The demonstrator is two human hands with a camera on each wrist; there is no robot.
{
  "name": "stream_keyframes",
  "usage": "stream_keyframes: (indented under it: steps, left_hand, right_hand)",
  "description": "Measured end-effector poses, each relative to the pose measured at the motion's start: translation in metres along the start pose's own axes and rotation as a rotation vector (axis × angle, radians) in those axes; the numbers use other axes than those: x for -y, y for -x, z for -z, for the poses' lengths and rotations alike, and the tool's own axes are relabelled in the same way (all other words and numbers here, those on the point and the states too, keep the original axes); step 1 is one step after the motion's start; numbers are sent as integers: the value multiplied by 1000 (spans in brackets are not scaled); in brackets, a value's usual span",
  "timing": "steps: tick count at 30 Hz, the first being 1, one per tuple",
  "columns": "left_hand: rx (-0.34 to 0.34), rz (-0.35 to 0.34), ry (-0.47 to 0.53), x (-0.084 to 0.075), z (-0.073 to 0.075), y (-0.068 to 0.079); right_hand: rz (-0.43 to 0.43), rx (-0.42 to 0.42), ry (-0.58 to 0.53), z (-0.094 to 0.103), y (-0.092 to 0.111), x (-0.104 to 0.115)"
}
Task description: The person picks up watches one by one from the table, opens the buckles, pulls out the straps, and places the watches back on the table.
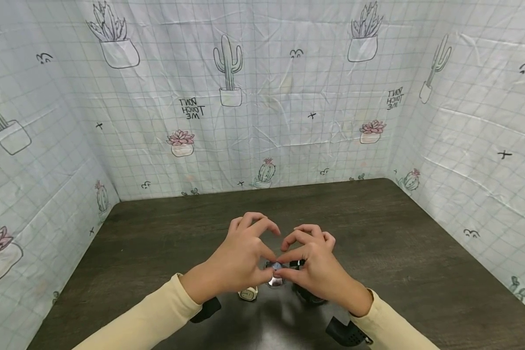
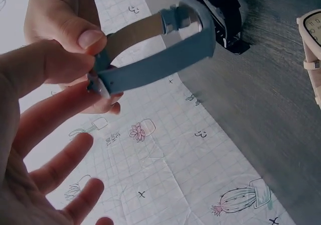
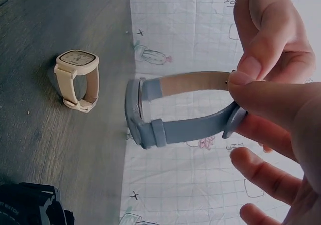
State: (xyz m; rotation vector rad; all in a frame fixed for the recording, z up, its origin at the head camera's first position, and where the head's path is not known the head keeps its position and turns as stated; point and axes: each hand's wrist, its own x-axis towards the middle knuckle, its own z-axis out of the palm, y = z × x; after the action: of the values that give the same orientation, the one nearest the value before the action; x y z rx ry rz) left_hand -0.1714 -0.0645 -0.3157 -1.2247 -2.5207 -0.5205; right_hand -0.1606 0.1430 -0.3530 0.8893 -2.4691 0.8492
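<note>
Backdrop: white grid-printed cloth with cactus drawings [image 1: 262, 131], standing along the far, left and right sides.
Work surface: dark brown wood-grain table [image 1: 166, 233].
Left hand [image 1: 240, 255]: thumb and forefinger closed in a pinch at the strap ends of the blue-grey watch; remaining fingers bent and spread, holding nothing.
Right hand [image 1: 321, 267]: thumb and forefinger pinched at the same ends, fingertips close to the left hand's; remaining fingers loosely bent, holding nothing.
Black chunky wristwatch [image 3: 27, 205]: on the table at the right, partly beneath the right hand.
Blue-grey wristwatch with tan-lined strap and silver case [image 3: 193, 129]: between both hands, apparently raised above the table, case hanging on the near side of the fingertips.
Cream wristwatch with rounded-square dial [image 1: 247, 294]: upright on the table, left of the black one, strap curved into a loop.
Strap closure: both ends meet at what appears to be a small shiny buckle [image 2: 102, 87]. Judged progress: ends brought together; whether the pin is seated cannot be told; final fastening or release probably remains.
Lettering: "DON'T TOUCH ME" on the cloth, mirror-reversed; "WATCH" on the black bezel, preceding characters unclear; numerals on the cream dial; no brand legible.
</note>
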Motion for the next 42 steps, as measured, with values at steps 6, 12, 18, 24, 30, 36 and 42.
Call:
stream_keyframes:
  steps: [6,12,18,24,30,36,42]
  left_hand:
    - [-76,85,69,0,0,1]
    - [-101,144,161,0,0,4]
    - [-112,166,247,1,0,6]
    - [-93,200,314,3,-1,7]
    - [-1,172,118,-3,1,5]
    - [60,107,12,-9,2,1]
    - [92,88,4,-11,0,0]
  right_hand:
    - [-32,-12,-1,1,-1,1]
    - [-70,11,-67,3,0,0]
    - [-105,30,-141,4,1,0]
    - [-117,31,-141,3,2,0]
    - [-60,52,-69,3,0,3]
    - [0,69,-30,5,-4,5]
    - [-6,133,-16,9,-5,6]
